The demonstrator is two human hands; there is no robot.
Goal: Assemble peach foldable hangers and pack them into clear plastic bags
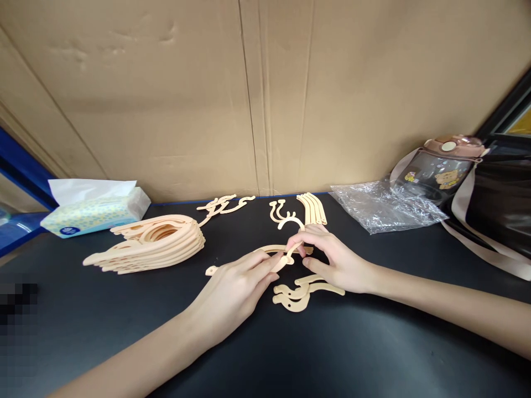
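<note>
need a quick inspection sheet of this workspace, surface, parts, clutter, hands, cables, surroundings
Surface: black table, light glare.
Job's things: hook and arm piece meet at the fingertips, whether joined unclear; stack of pale pieces at left; loose pieces in front of the hands, others towards the back.
Clutter: tissue box back left; clear plastic and strapped bottle back right.
Left hand: pinches the arm piece.
Right hand: grips the hook.
Cables: nothing seen.
Surroundings: cardboard behind the table.
</note>
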